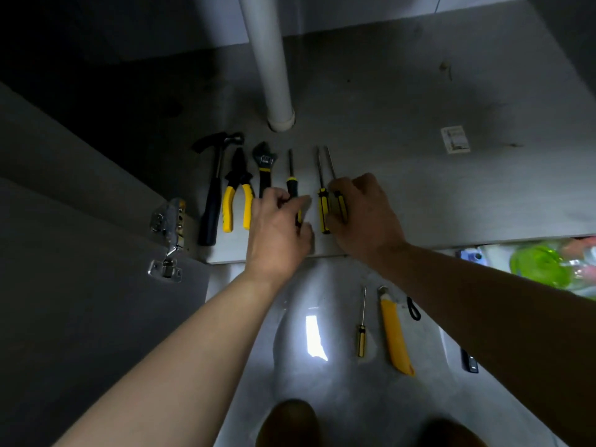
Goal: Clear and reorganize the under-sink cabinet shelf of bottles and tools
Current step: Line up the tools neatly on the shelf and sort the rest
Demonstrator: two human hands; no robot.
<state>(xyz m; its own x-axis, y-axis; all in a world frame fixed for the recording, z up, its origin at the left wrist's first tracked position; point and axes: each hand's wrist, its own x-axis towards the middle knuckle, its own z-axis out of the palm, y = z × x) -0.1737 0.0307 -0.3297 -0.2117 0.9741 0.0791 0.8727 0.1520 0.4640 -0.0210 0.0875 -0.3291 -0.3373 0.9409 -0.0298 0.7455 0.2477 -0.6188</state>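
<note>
On the grey cabinet shelf (419,195) a row of tools lies side by side: a black hammer (211,201), yellow-handled pliers (238,191), an adjustable wrench (264,166), a black-and-yellow screwdriver (292,179) and two yellow screwdrivers (322,201). My left hand (279,230) pinches the handle of the black-and-yellow screwdriver. My right hand (364,214) grips the handle of the rightmost yellow screwdriver (332,166), which lies close beside the other yellow one. Both hands hide the lower parts of the handles.
A white drain pipe (274,66) rises from the shelf behind the tools. The open cabinet door with its hinge (167,240) is at the left. On the floor lie a small screwdriver (362,330) and a yellow utility knife (395,333). Green plastic items (545,266) sit at the right.
</note>
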